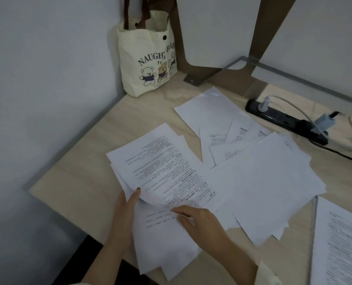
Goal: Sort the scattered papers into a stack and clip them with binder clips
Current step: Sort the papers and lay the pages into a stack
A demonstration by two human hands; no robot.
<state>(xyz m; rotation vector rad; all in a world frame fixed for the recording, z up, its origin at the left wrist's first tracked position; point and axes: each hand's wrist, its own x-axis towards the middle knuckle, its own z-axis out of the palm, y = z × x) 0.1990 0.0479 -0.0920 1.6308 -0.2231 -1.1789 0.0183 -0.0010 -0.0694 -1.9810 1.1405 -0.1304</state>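
White printed papers lie scattered over a pale wooden desk (84, 182). My left hand (125, 210) holds the lower left edge of a small bundle of printed sheets (160, 167), thumb on top, lifting that edge off the desk. My right hand (199, 223) rests with its fingers on a sheet (162, 243) lying below the bundle near the front edge. A wide overlapping spread of blank-side sheets (263, 186) covers the middle and right. More sheets (208, 112) lie farther back. No binder clips are in view.
A cream tote bag with bear prints (148, 58) stands in the back left corner against the wall. A black power strip (284, 120) with plugs and cables lies at the back right. Another printed page (341, 243) sits at the right edge.
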